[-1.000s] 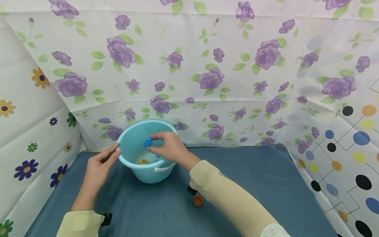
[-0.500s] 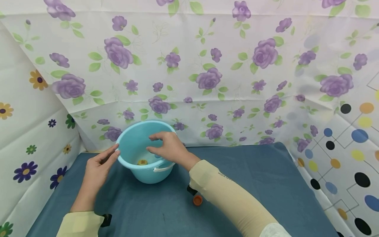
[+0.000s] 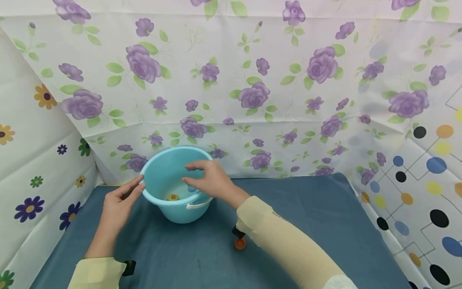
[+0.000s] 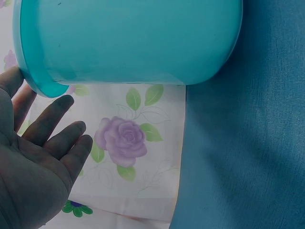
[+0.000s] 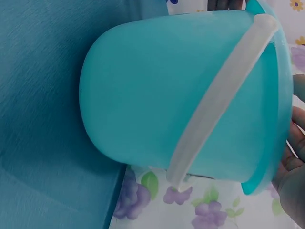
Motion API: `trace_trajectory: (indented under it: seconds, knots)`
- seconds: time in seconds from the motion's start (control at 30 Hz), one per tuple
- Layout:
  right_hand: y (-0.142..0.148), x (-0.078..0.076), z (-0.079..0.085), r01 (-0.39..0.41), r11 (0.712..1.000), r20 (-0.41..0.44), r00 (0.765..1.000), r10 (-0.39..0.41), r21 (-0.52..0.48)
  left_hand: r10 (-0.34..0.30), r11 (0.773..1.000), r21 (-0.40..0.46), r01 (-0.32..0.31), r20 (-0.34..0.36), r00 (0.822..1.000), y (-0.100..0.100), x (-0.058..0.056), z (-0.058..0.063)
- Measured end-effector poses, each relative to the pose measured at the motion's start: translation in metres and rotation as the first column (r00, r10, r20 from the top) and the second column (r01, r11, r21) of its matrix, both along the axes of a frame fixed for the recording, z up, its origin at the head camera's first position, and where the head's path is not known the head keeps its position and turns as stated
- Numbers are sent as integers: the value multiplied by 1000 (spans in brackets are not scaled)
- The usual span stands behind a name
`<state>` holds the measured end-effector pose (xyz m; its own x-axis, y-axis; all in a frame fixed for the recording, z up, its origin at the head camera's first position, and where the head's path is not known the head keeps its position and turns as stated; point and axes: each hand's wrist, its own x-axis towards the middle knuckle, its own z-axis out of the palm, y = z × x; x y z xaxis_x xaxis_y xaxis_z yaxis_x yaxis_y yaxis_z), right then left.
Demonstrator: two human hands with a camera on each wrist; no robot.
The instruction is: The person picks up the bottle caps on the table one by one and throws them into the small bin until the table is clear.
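Note:
A light blue plastic bucket (image 3: 184, 210) stands upright on the table, its white handle (image 5: 209, 105) hanging down its side. At the left of its rim, the thumb and forefinger of my left hand (image 3: 119, 206) pinch the edge; the other fingers (image 4: 64, 138) spread free beside the wall. Over the bucket's mouth my right hand (image 3: 213, 178) has thumb and fingers apart, with nothing between them. Inside lie a yellow bottle cap (image 3: 173, 197) and a small blue piece (image 3: 191, 188), partly hidden by the hand. An orange bottle cap (image 3: 240, 243) lies beneath my right forearm.
A dark blue cloth (image 3: 306, 216) covers the table. Behind it hangs a floral sheet (image 3: 231, 92), close to the bucket's back. Patterned sheets also bound the left and right sides.
My right hand has let go of a blue bottle cap over the bucket, then moved slightly right. My left hand stays at the rim.

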<state>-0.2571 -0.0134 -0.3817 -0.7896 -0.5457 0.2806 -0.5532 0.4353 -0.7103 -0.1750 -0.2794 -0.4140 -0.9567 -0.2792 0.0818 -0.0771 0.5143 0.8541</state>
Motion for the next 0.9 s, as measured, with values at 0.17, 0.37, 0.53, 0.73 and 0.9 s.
trace_trajectory:
  seconds: [0.17,0.37,0.53,0.73,0.9]
  knots:
    - [15,2,2,10,999,-21,1000,-11,-41,-8,1000,-3,8,1,1000,0,0,0]
    - [41,6,-3,35,994,-44,998,-40,-102,-14,1000,-8,14,0,1000,0,1,0]
    - [63,9,-15,65,992,-34,997,-69,-104,-16,1000,-18,16,-6,1000,0,1,0]
    - [88,13,-34,53,996,-19,998,-55,-78,-14,1000,-19,14,-6,1000,0,1,0]
    - [105,22,-52,52,999,-4,999,-52,-14,-12,1000,-17,12,-1,1000,0,1,-1]
